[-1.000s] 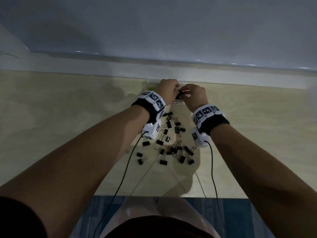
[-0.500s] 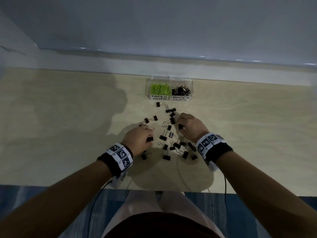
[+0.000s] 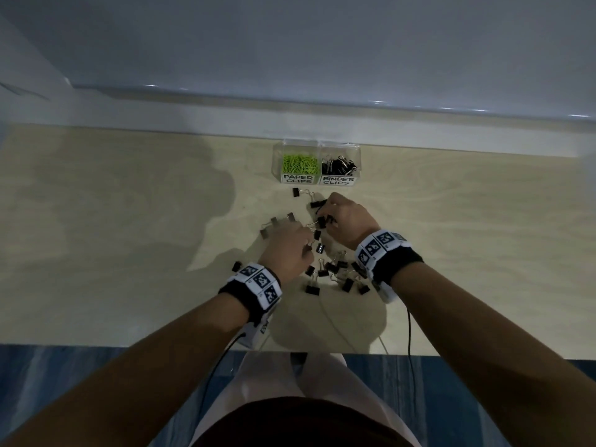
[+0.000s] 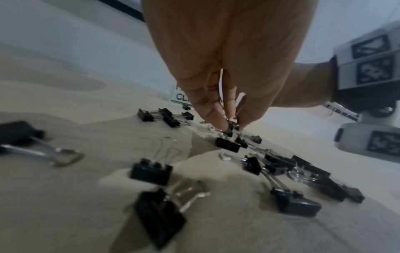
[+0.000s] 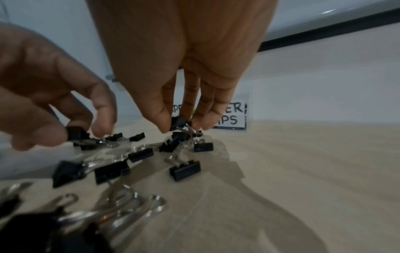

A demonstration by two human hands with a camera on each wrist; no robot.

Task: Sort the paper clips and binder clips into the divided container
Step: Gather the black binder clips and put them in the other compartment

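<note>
Black binder clips (image 3: 335, 275) lie scattered on the pale wooden table (image 3: 129, 237). At the back stands the clear divided container (image 3: 357, 156): green paper clips (image 3: 300, 163) fill its left half, labelled PAPER CLIPS, and binder clips (image 3: 339, 166) its right half, labelled BINDER CLIPS. My left hand (image 3: 308, 250) reaches down into the pile and pinches a small binder clip (image 4: 228, 132) with its fingertips (image 4: 218, 123). My right hand (image 5: 181, 126) is a little farther back and pinches another binder clip (image 5: 178, 122) just above the table. The left hand's clip (image 5: 75, 133) also shows in the right wrist view.
A white wall and ledge (image 3: 290, 117) run behind the container. The table's near edge (image 3: 129, 345) is close to my body, with my lap and a blue floor below. Black wrist cables (image 3: 409, 333) trail off that edge. More clips (image 3: 274, 222) lie left of the hands.
A second ago both hands were up at the container. They came back to the pile, then shifted slightly forward and inward, and each now pinches a binder clip.
</note>
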